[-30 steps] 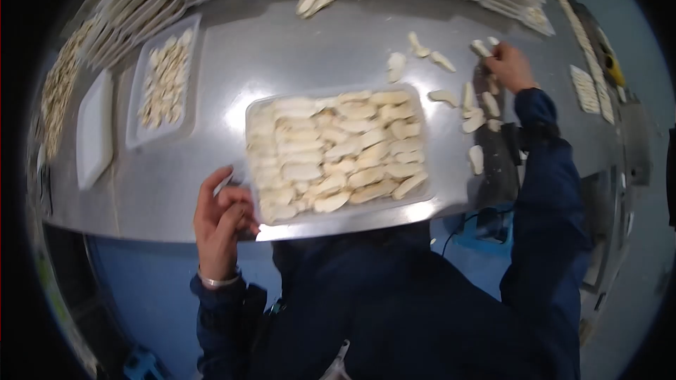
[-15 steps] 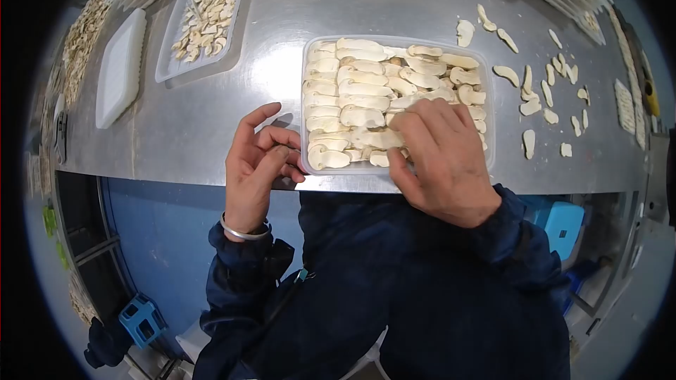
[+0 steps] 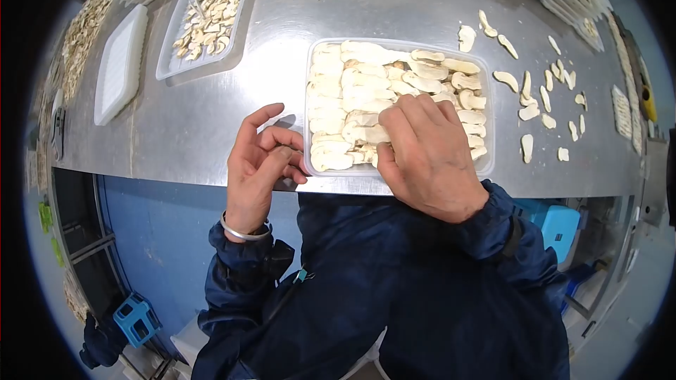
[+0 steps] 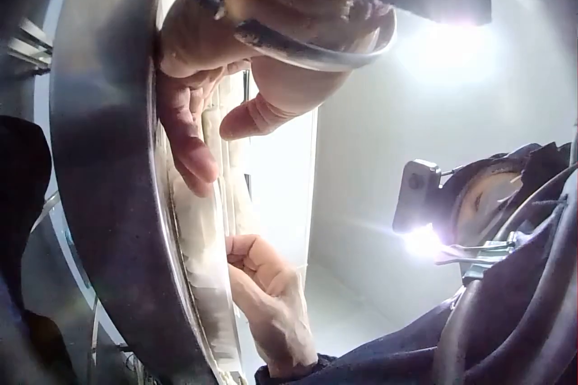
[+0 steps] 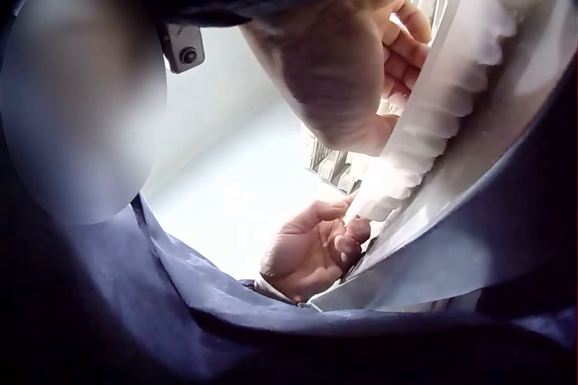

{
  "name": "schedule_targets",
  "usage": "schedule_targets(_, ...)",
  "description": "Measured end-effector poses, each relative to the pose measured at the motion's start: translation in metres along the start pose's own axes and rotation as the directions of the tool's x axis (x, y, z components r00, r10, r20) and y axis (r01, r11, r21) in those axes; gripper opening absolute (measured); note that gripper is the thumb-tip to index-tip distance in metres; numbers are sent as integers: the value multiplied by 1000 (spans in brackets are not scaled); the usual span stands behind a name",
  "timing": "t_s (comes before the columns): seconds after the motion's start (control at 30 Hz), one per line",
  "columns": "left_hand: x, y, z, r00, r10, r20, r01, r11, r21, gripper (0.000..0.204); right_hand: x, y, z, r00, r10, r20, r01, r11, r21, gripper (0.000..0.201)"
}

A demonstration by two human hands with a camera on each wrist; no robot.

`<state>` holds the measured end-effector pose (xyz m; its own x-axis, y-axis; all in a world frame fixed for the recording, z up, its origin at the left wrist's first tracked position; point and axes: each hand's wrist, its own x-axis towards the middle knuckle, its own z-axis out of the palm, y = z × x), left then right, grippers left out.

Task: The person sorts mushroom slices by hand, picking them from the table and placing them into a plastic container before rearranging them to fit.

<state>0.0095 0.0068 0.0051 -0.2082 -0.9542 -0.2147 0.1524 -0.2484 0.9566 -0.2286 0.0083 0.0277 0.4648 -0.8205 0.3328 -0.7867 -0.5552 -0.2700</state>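
While the left hand [image 3: 259,162] rests with curled fingers against the near-left corner of the tray [image 3: 486,109], gripping nothing visible, the right hand [image 3: 428,158] lies over the near-right slices [image 3: 352,88], fingers bent down; grasp cannot be told. Slices' long axes run left-right. Beyond the fingertips, loose slices [image 3: 539,98] lie scattered.

Before you, at the table's [image 3: 211,127] near edge: filled tray [image 3: 338,53]. Your left hand [image 3: 257,162] sits just left of its near corner; your right hand [image 3: 426,155] lies on its near slices. Right of it: loose slices [image 3: 539,102]. Far left: second tray [image 3: 208,14], with an overturned tray [image 3: 120,63] further left.
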Motion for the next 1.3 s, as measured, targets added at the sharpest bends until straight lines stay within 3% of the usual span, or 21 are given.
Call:
schedule_targets(0.1, 0, 0, 1, 1000, -14, -24, 14, 1000, 5, 50, 0, -2, -3, 999, 34, 2, -34, 999, 6, 17)
schedule_targets(0.23, -1, 0, 6, 997, 0, -71, 4, 999, 51, 51, -6, 5, -16, 994, 41, -99, -37, 998, 44, 23)
schedule_targets(0.33, -1, -1, 6, 994, 8, -113, 4, 994, 107, 52, -17, 27, -58, 969, 163, -188, -168, 986, -8, 32)
schedule_targets(0.43, 1, 0, 7, 996, 7, -85, 3, 993, 115, 52, -47, 84, -102, 895, 200, -399, -314, 917, -246, 24)
schedule_targets(0.5, 1, -3, 6, 994, 18, -107, -4, 991, 131, 53, -73, 119, -131, 849, 328, -415, -471, 825, -312, 11)
schedule_targets(0.57, 2, -1, 7, 995, 4, -98, 8, 992, 129, 52, -94, 131, -147, 811, 446, -378, -555, 791, -256, 8)
schedule_targets(0.63, 0, 3, 8, 995, -13, -101, 24, 994, 106, 52, -88, 109, -142, 788, 501, -358, -563, 821, -91, 6)
schedule_targets(0.73, -2, 4, 5, 998, -23, -53, 27, 996, 85, 52, -81, 79, -116, 841, 473, -265, -454, 881, 131, 8)
schedule_targets(0.8, -8, 10, 9, 987, 101, -124, -72, 974, 215, 51, -73, 58, -98, 826, 555, -95, -389, 685, 616, 9)
schedule_targets(0.83, -9, 14, 9, 976, 164, -143, -120, 953, 277, 50, -64, 48, -93, 836, 549, 11, -377, 559, 739, 12)
schedule_targets(0.9, -12, 23, 6, 913, 371, -172, -267, 859, 437, 48, -47, 28, -82, 826, 519, 222, -388, 236, 891, 18)
schedule_targets(0.93, -14, 27, 6, 863, 475, -174, -333, 792, 511, 47, -41, 26, -74, 841, 475, 260, -374, 164, 913, 20)
schedule_targets(0.97, -17, 33, 16, 837, 498, -226, -344, 801, 489, 35, -35, 25, -66, 853, 429, 296, -367, 90, 926, 22)
schedule_targets(1.07, -20, 42, 20, 949, 316, 17, -312, 926, 211, 21, -19, 20, -48, 869, 362, 338, -362, -2, 932, 25)
schedule_targets(1.1, -18, 43, 27, 970, 242, 26, -243, 963, 118, 14, -15, 20, -42, 862, 367, 350, -368, -21, 929, 26)
schedule_targets(1.3, -2, 42, 37, 976, 110, 187, -119, 992, 37, 28, -4, 20, -27, 840, 372, 396, -405, -56, 913, 26)
